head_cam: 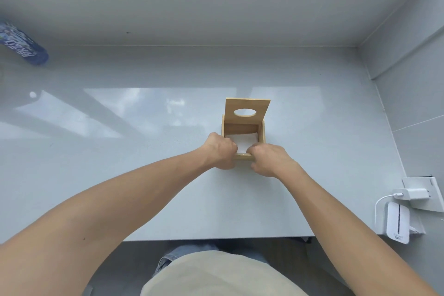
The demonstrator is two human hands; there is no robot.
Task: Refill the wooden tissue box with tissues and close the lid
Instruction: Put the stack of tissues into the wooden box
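Observation:
A square wooden tissue box [262, 132] stands on the pale countertop, a little right of centre. Its lid [247, 103], with an oval hole, is hinged at the back and stands upright. White tissues [241, 141] lie inside the box. My left hand [222, 151] is at the box's near left corner, its fingers curled over the rim onto the tissues. At the near right corner sits my right hand [268, 160], fingers also bent into the box on the tissues. The near wall of the box is mostly hidden by both hands.
A blue printed package [22, 43] lies at the far left edge. At the right edge, a white charger plug [412, 194] sits in a wall socket with a cable leading to a white device [397, 224]. Grey walls bound the counter at back and right.

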